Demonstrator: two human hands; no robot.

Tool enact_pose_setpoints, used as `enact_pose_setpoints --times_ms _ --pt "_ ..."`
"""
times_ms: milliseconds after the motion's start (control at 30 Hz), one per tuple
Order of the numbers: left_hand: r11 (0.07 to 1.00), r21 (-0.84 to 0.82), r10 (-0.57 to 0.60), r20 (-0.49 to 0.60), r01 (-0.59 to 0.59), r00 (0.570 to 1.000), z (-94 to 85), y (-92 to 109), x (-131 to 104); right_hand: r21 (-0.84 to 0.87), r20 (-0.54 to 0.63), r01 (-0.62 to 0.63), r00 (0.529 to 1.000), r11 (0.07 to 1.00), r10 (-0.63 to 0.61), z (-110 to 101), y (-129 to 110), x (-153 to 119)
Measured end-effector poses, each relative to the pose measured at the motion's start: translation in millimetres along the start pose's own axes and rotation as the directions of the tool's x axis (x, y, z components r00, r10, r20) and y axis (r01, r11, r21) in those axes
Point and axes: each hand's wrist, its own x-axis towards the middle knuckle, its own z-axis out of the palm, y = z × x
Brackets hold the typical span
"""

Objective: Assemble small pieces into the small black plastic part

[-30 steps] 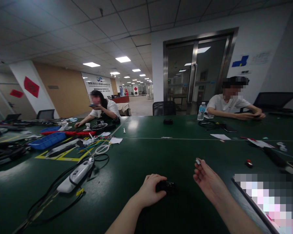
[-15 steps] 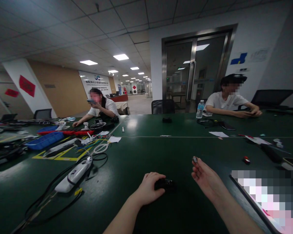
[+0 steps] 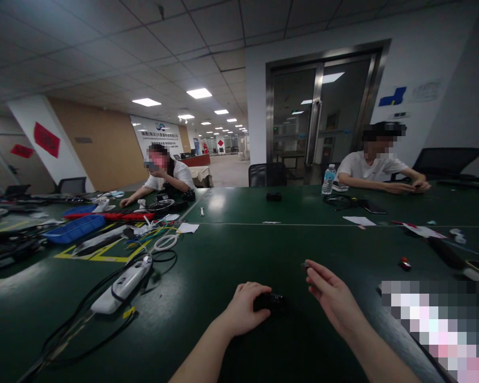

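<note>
My left hand [image 3: 245, 313] is closed around the left end of a small black device [image 3: 277, 302] that lies on the green table [image 3: 151, 340]. The right end of the device pokes out past my thumb and fingers. To its right and above the tabletop, my right hand [image 3: 335, 300] pinches a small dark metallic piece [image 3: 304, 265] between thumb and forefinger. Its exact kind is too small to make out. A gap separates the pinched piece from the black device.
A white power strip [image 3: 122, 287] with black cables lies on the left, near a blue tray [image 3: 75, 229]. A small red object [image 3: 404, 263] and a blurred-out screen [image 3: 443, 324] are to the right. Across the table sit two people, with a water bottle [image 3: 328, 179] near one.
My right hand has moved left with the small piece, nearer the black device, and has turned so the piece points left. My left hand stays in place on the device.
</note>
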Motion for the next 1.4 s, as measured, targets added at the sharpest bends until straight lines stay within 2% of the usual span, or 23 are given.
enact_pose_setpoints --times_ms 167,367,567,900,1133,1233,1400 --pt "1.000 0.028 0.009 0.006 -0.009 1.000 0.3 0 0 -0.238 0.077 0.072 0.996 0.969 -0.055 11 5 -7" --pt "1.000 0.025 0.009 -0.012 -0.009 1.000 2.1 -1 1 -0.387 0.217 0.180 0.971 0.904 -0.101 18 16 -10" --pt "0.999 0.045 0.016 -0.012 -0.015 1.000 1.6 1 1 -0.558 0.354 0.326 0.925 0.763 -0.136 21 26 -14" --pt "0.998 0.045 0.035 -0.013 -0.034 0.999 1.0 1 0 -0.673 0.558 0.475 0.829 0.567 -0.031 19 31 -16" --pt "0.999 0.038 0.025 -0.020 -0.024 0.999 1.1 3 1 -0.717 0.581 0.532 0.813 0.450 -0.035 23 28 -19" --pt "0.999 0.043 0.015 -0.012 -0.014 1.000 1.6 3 1 -0.723 0.575 0.525 0.818 0.450 -0.031 22 28 -17" --pt "0.999 0.039 0.019 -0.013 -0.018 1.000 2.3 1 1 -0.706 0.563 0.460 0.826 0.538 0.033 19 22 -15"
